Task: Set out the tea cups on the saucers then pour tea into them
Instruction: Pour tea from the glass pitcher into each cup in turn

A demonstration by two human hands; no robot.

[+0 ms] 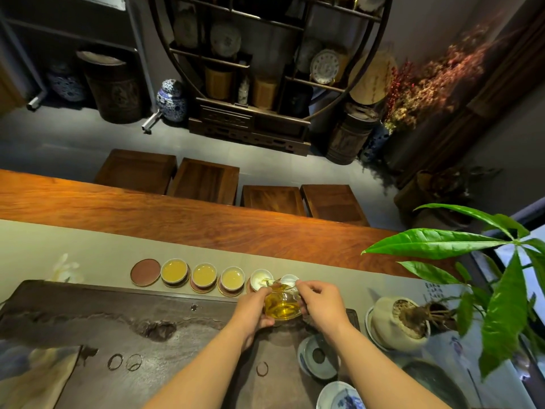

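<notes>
Wooden tea table point(206, 219): both hands, left hand point(253, 309) and right hand point(321, 305), clasp the glass pitcher point(281, 305); pour slow into the fourth cup point(262, 278).

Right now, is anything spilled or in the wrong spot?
No spill shows. One oddity: the leftmost saucer has no cup, while the others carry cups. Both hands hold the glass pitcher, tilted over the fourth cup.

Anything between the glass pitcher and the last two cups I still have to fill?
Nothing visible does. The glass pitcher, held by both hands, is tipped over the fourth cup; the fifth cup sits just beyond its rim, unobstructed.
</notes>
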